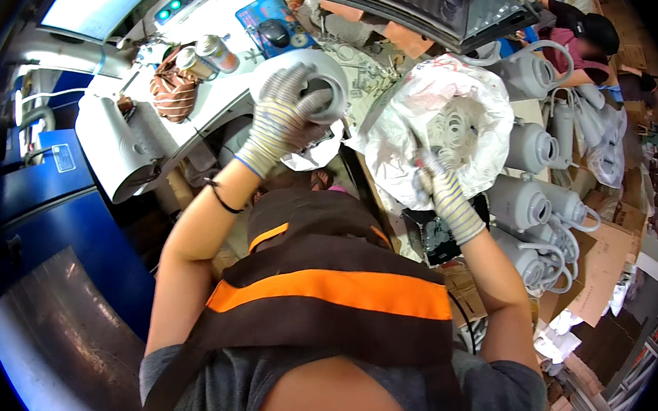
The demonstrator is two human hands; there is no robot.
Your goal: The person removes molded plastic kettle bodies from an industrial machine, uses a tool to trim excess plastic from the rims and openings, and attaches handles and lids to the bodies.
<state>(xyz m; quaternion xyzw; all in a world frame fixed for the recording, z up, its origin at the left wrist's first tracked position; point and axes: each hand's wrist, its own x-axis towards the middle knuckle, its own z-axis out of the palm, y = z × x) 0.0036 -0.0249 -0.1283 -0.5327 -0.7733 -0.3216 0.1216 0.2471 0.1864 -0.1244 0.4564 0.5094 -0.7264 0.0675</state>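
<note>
Our gloved left hand (282,115) grips a white housing (331,61), fingers at its round opening. Our gloved right hand (445,190) is at the near edge of a white bag (394,142), fingers bent; we cannot tell whether they hold anything. Just beyond that hand, pale rings (454,128) lie inside the bag. To its right we see grey canisters (516,200); beyond our left hand, a mouse (274,32) and two cans (215,54).

blue mat (266,12) on white tabletop (215,20), apparently
</note>
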